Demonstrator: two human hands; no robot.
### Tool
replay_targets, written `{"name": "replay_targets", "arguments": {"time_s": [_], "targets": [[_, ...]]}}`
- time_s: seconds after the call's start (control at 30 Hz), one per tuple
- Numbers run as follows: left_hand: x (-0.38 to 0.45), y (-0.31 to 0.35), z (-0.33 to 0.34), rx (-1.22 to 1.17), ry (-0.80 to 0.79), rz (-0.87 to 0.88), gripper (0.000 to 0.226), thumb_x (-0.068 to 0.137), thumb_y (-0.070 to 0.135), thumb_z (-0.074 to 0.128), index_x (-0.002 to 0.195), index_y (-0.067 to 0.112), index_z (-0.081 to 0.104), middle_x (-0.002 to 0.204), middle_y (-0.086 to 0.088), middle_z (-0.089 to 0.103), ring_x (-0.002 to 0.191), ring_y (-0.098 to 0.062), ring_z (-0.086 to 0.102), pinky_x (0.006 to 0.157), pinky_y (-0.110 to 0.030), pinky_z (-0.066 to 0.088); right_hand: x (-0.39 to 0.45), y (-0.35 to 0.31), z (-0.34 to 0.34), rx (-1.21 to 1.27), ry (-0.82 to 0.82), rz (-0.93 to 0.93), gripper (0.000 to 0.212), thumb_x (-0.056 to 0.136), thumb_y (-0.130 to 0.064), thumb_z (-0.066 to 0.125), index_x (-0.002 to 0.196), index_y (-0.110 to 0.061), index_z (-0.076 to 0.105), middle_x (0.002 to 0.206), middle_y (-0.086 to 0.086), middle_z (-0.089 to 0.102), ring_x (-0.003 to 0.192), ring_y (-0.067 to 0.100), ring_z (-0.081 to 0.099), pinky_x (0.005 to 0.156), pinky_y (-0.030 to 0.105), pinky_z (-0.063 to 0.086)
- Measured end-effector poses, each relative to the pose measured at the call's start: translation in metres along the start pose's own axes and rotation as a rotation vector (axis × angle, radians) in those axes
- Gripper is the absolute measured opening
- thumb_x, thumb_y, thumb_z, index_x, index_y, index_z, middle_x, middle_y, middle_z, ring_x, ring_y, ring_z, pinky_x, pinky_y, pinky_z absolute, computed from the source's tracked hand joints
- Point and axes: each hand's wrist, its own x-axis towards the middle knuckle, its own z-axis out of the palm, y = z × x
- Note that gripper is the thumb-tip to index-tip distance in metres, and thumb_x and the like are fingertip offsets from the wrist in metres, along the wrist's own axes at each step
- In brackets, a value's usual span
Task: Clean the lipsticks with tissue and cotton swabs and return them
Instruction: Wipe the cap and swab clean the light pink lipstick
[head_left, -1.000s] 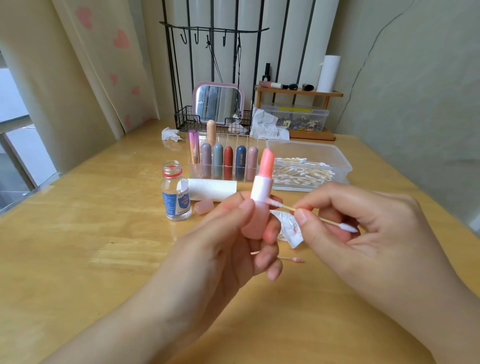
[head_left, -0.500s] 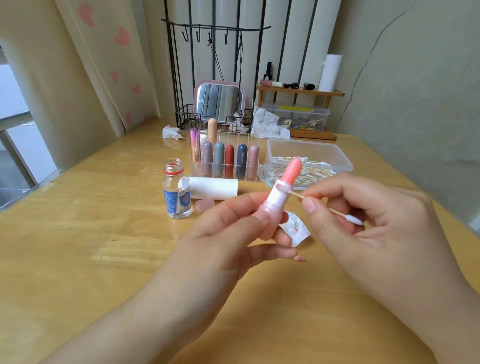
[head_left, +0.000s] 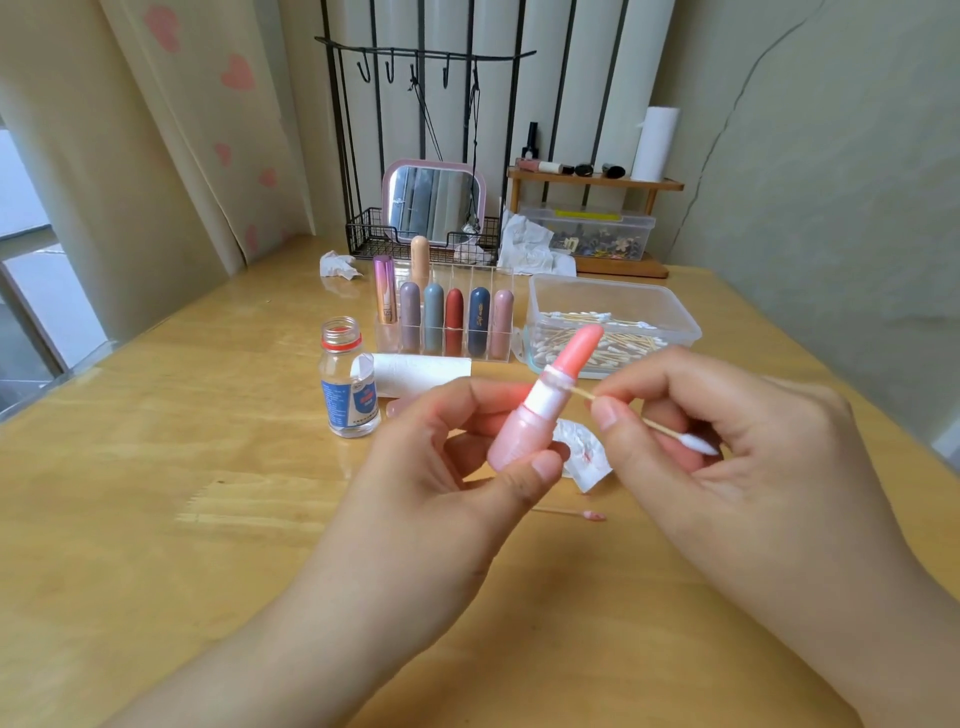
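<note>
My left hand (head_left: 457, 467) grips an uncapped pink lipstick (head_left: 540, 405), tilted to the right with its coral bullet extended. My right hand (head_left: 727, 447) pinches a cotton swab (head_left: 660, 428) whose near tip touches the lipstick's clear collar. A stained tissue piece (head_left: 584, 454) lies on the table under the hands. Beside it lies a used swab (head_left: 571, 513) with a pink tip. Several capped lipsticks stand in a clear organizer (head_left: 447, 322). A small pink cap (head_left: 397, 408) lies behind my left hand, partly hidden.
An open glass bottle (head_left: 347, 384) stands left of a tissue roll (head_left: 421, 374). A plastic box of cotton swabs (head_left: 608, 322) sits right of the organizer. Crumpled tissues (head_left: 337, 265), a mirror (head_left: 434, 202), a wire rack and a wooden shelf line the table's far edge.
The lipstick has tilted from upright to leaning right. The swab tip has moved up from the white barrel to the clear collar.
</note>
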Motion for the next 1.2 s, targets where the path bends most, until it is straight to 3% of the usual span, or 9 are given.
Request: {"name": "replay_targets", "arguments": {"time_s": [0.17, 0.3, 0.47, 0.6, 0.77, 0.87, 1.0, 1.1, 1.2], "targets": [[-0.0006, 0.0005, -0.0003, 0.049, 0.029, 0.023, 0.030, 0.065, 0.015, 0.072, 0.094, 0.017, 0.068, 0.089, -0.001, 0.073, 0.086, -0.016, 0.068, 0.076, -0.024, 0.055, -0.0023, -0.0019, 0.0023, 0.029, -0.049, -0.034, 0.013, 0.080, -0.023, 0.057, 0.068, -0.019, 0.061, 0.053, -0.028, 0.029, 0.049, -0.007, 0.037, 0.047, 0.011, 0.039], [-0.0003, 0.0006, -0.0002, 0.036, 0.083, 0.027, 0.027, 0.068, 0.005, 0.081, 0.088, 0.018, 0.069, 0.088, -0.002, 0.072, 0.087, -0.020, 0.069, 0.070, -0.018, 0.053, -0.0002, -0.0012, 0.0010, -0.012, 0.006, 0.001, 0.015, 0.083, -0.024, 0.056, 0.072, -0.018, 0.063, 0.051, -0.017, 0.033, 0.050, -0.002, 0.035, 0.049, 0.007, 0.028], [-0.0011, -0.0015, 0.0019, 0.145, 0.122, 0.084, 0.031, 0.062, 0.020, 0.073, 0.091, 0.031, 0.067, 0.092, -0.001, 0.069, 0.086, -0.016, 0.066, 0.069, -0.021, 0.052, -0.0038, -0.0032, 0.0049, 0.036, -0.059, -0.056, 0.011, 0.083, -0.019, 0.060, 0.073, -0.017, 0.065, 0.056, -0.030, 0.034, 0.052, -0.012, 0.044, 0.050, 0.007, 0.040], [-0.0011, -0.0007, 0.0015, 0.050, 0.090, 0.076, 0.023, 0.066, 0.017, 0.070, 0.089, 0.021, 0.069, 0.089, 0.000, 0.071, 0.085, -0.020, 0.068, 0.070, -0.019, 0.053, 0.0000, -0.0011, 0.0007, -0.003, 0.008, 0.005, 0.014, 0.084, -0.024, 0.056, 0.074, -0.018, 0.064, 0.051, -0.017, 0.035, 0.050, -0.003, 0.036, 0.050, 0.007, 0.029], [-0.0008, -0.0017, 0.0007, 0.066, 0.095, 0.083, 0.024, 0.065, 0.017, 0.071, 0.088, 0.020, 0.067, 0.083, 0.002, 0.070, 0.079, -0.016, 0.067, 0.068, -0.022, 0.054, -0.0021, -0.0016, 0.0023, 0.017, -0.037, -0.047, 0.014, 0.083, -0.023, 0.057, 0.073, -0.019, 0.065, 0.055, -0.027, 0.034, 0.050, -0.008, 0.041, 0.049, 0.010, 0.037], [-0.0004, -0.0032, 0.0006, 0.149, 0.122, 0.111, 0.029, 0.063, 0.021, 0.073, 0.089, 0.031, 0.065, 0.085, 0.005, 0.068, 0.078, -0.011, 0.065, 0.067, -0.021, 0.053, 0.0003, -0.0017, -0.0002, 0.007, 0.005, -0.015, 0.014, 0.084, -0.024, 0.057, 0.073, -0.019, 0.064, 0.052, -0.019, 0.034, 0.051, -0.004, 0.035, 0.051, 0.007, 0.029], [-0.0027, -0.0058, -0.0005, 0.307, 0.176, 0.215, 0.031, 0.063, 0.035, 0.073, 0.091, 0.039, 0.062, 0.093, 0.003, 0.064, 0.086, -0.011, 0.064, 0.070, -0.028, 0.055, -0.0025, -0.0052, 0.0032, 0.012, -0.041, -0.076, 0.014, 0.083, -0.021, 0.057, 0.073, -0.017, 0.065, 0.057, -0.031, 0.032, 0.053, -0.008, 0.045, 0.051, 0.007, 0.038], [-0.0028, -0.0055, -0.0004, 0.393, 0.220, 0.285, 0.034, 0.067, 0.021, 0.072, 0.092, 0.040, 0.061, 0.092, 0.010, 0.059, 0.086, -0.008, 0.063, 0.068, -0.015, 0.052, -0.0014, -0.0047, 0.0028, -0.005, -0.006, -0.046, 0.015, 0.084, -0.022, 0.056, 0.073, -0.016, 0.065, 0.056, -0.026, 0.031, 0.051, -0.006, 0.038, 0.051, 0.006, 0.034], [-0.0034, -0.0060, 0.0004, 0.407, 0.237, 0.299, 0.033, 0.069, 0.018, 0.071, 0.094, 0.037, 0.061, 0.091, 0.011, 0.057, 0.085, -0.009, 0.063, 0.067, -0.014, 0.052, -0.0020, -0.0062, 0.0050, 0.005, -0.041, -0.056, 0.015, 0.084, -0.022, 0.056, 0.073, -0.017, 0.065, 0.057, -0.027, 0.030, 0.052, -0.010, 0.037, 0.052, 0.003, 0.031]]}}
